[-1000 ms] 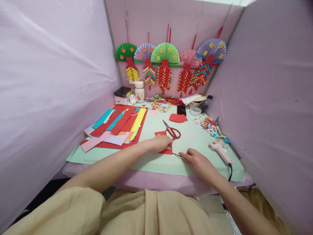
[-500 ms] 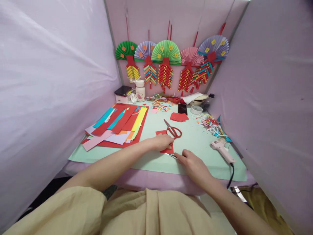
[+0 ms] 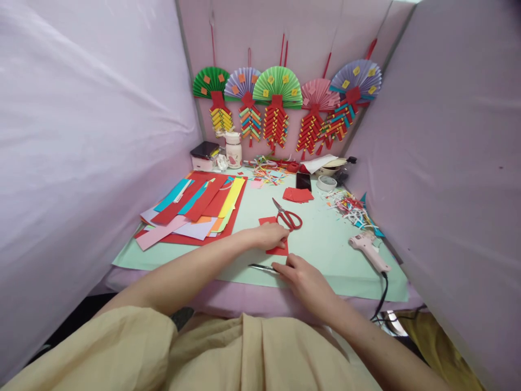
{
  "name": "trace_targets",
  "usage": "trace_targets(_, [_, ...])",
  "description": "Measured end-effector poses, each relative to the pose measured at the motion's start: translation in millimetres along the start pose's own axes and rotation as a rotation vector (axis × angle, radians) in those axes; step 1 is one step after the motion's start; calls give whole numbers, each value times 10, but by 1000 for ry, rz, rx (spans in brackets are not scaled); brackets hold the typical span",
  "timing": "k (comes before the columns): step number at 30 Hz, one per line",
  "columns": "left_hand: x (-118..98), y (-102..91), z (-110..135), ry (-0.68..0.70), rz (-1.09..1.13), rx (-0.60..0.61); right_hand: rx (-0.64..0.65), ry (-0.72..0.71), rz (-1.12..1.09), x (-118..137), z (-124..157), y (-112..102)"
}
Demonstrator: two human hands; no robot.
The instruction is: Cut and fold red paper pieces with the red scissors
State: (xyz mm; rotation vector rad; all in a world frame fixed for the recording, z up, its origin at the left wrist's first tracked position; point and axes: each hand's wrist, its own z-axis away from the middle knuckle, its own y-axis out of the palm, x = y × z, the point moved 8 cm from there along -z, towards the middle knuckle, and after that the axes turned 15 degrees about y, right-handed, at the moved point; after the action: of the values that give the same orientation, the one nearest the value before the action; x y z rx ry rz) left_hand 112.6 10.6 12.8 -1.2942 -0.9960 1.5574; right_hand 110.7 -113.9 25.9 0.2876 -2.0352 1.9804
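Observation:
My left hand rests on a piece of red paper, its bent fingers pressing the sheet against the table and covering the middle of it. Just in front, my right hand is closed around a slim pointed silver tool that looks like a craft knife. Its tip points left, below the paper's near edge and apart from it. Red-handled scissors lie partly open beyond my left hand, beside the red paper. A small stack of red paper pieces lies farther back.
Coloured paper strips cover a red sheet at left. A hot glue gun with its cord lies at right, near paper scraps. A phone, a tape roll and a bottle stand behind. Folded-paper fans hang on the back wall.
My right hand has moved left and slightly nearer to me with the slim tool, whose tip has left the red paper's near edge. My left hand stays on the paper.

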Motion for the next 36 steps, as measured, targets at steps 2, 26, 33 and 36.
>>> trace_targets(2, [22,-19,29,15,63,-14,61,-25,-82,-14,67,-48])
trace_targets(26, [179,-162,478,-159,697,-323,-105,251,-258,-1295,-112,-445])
trace_targets(33, [675,-453,709,-304,757,-552,-148,300,-140,-1355,-208,-367])
trace_targets(36, [975,-576,760,-373,698,-643,-164,335,-57,-1339,-229,-329])
